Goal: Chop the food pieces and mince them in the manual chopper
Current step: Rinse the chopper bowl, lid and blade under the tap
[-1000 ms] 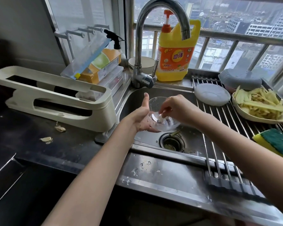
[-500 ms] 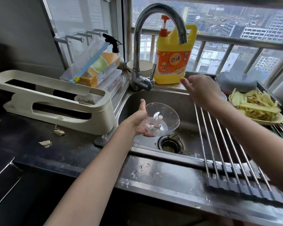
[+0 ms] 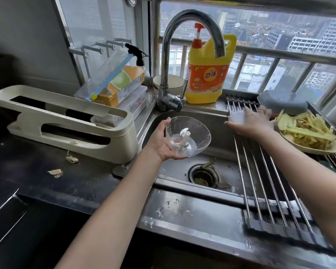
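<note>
My left hand (image 3: 161, 142) cups the clear chopper bowl (image 3: 196, 131) over the sink (image 3: 175, 167), thumb on its rim. A white blade spindle (image 3: 185, 137) stands inside the wet bowl. My right hand (image 3: 254, 123) lies across the white round chopper lid (image 3: 236, 118) on the roll-up rack (image 3: 264, 181), thumb at the near edge and fingers over the far edge, gripping it. Most of the lid is hidden under the hand. A cream plate (image 3: 316, 151) heaped with yellow vegetable strips (image 3: 306, 129) sits on the rack just right of that hand.
The tall faucet (image 3: 170, 55) arches over the sink, with a yellow detergent bottle (image 3: 206, 76) behind it. A grey bowl-shaped part (image 3: 281, 101) rests at the rack's far end. A cream holder (image 3: 66, 123) and garlic skins (image 3: 55, 172) occupy the dark counter at left. Scraps sit in the drain (image 3: 204, 175).
My right hand left the bowl, swung right over the rack and came down onto the white lid. My left hand tipped the bowl more upright and held it over the sink.
</note>
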Motion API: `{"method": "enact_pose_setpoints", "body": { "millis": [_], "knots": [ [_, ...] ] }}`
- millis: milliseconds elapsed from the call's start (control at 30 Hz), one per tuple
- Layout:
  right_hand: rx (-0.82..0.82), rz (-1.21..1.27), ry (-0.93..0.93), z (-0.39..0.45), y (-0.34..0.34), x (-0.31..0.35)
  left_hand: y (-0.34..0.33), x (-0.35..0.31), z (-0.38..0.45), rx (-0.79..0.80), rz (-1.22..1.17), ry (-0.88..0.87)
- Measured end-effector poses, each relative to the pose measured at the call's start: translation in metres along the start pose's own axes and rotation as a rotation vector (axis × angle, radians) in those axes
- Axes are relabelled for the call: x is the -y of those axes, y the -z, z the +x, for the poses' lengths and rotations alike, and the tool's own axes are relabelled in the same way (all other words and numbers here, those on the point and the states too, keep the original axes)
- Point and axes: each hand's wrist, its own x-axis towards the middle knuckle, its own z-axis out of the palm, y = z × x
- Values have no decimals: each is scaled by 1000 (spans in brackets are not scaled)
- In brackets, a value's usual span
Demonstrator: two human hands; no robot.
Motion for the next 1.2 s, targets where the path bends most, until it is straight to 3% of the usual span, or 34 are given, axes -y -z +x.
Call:
{"method": "enact_pose_setpoints", "body": {
  "millis": [233,500,600,733,833,1033,1200],
  "knots": [
    [12,-76,0,0,3,2,-2,0,-7,43,-48,26],
    [88,-126,230,-14,9,-16,-7,3,-13,55,-126,47],
    [59,-181,282,-21,11,-16,-8,4,-17,51,-127,51],
    [-34,-46,339,-26,8,-20,-13,3,-22,43,-154,53],
    [37,-29,288,-28,6,-24,-15,4,-22,26,-148,47],
    [388,-51,193,-7,27,-9,-13,3,-21,6,-149,53],
    [256,-40,168,-9,23,-11,-2,2,-9,20,-210,82]
  ]
}}
